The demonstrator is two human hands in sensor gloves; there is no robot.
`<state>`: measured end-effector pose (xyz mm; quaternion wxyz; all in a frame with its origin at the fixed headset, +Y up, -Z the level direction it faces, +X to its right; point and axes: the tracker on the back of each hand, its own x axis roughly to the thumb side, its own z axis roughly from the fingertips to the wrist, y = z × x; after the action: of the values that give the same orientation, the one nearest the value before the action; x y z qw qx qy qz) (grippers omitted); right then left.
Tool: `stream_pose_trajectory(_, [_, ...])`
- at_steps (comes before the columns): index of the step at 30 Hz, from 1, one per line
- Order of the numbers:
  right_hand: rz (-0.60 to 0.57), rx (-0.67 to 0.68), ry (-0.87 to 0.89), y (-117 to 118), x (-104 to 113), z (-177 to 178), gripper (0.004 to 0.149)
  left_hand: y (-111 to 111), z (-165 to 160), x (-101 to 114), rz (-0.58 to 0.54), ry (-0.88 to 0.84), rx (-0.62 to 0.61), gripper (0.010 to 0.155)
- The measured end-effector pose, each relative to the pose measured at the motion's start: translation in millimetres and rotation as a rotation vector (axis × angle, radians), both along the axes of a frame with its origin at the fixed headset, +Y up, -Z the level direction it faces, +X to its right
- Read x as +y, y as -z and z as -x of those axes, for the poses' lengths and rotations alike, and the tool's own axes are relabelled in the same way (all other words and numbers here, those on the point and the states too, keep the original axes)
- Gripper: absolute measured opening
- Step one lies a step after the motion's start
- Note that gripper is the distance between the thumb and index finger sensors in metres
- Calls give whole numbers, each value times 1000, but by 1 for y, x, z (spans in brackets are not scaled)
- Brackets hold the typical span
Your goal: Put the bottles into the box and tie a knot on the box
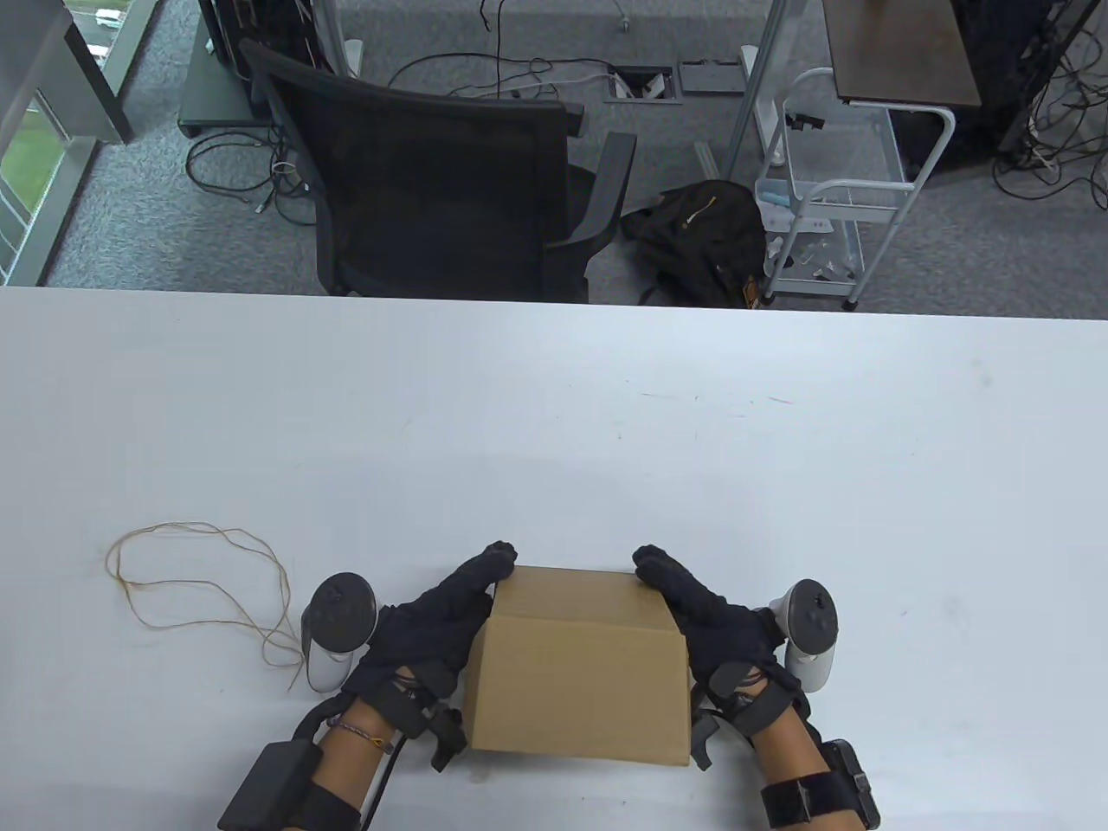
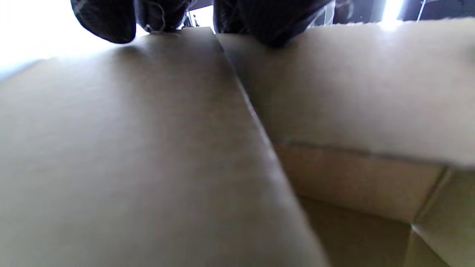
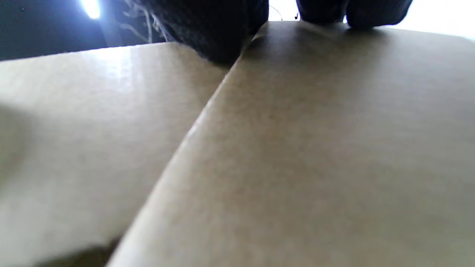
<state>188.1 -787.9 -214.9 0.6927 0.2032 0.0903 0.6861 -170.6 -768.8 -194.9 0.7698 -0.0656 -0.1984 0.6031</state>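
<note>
Far to my left on the white tabletop (image 1: 554, 415), a thin tan string (image 1: 199, 589) lies in loose loops, apart from everything except that its near end runs just beside the tracker on my left hand (image 1: 433, 623). That hand lies flat along the left wall of the box (image 1: 580, 666), fingers straight, their tips curling over the far left corner; my grip here is a wide, pressing one, not a pinch. The box is plain brown cardboard, unprinted, matte, with clean creases. It sits near the tabletop's front edge between my two hands, its near face sloping toward me. In the left wrist view one flap edge (image 2: 256, 122) runs diagonally, and beyond it an inner flap and a shadowed recess show. What is inside I cannot tell. My right hand (image 1: 701, 615) mirrors the left, fingers extended along the right wall, tips (image 3: 356, 15) resting over the far right corner.
</note>
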Motion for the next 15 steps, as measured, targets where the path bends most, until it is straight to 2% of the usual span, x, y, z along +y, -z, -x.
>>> stream_pose_trajectory(5, [-63,-23,-119,-2,9,-3,50,-3,2,9,-108,265,6,62])
stream_pose_trajectory(7, [-128,-132,-202,-6,18,-9,52,-6,5,15,-137,324,25,62])
stream_pose_trajectory(9, [-150,-176,-282,-10,29,-14,54,-11,8,22,-170,373,88,61])
stream_pose_trajectory(12, [-205,-158,-361,-18,46,-18,56,-20,12,37,-239,472,174,59])
stream_pose_trajectory(15, [-222,-100,-431,-26,62,-17,58,-31,11,51,-316,572,114,60])
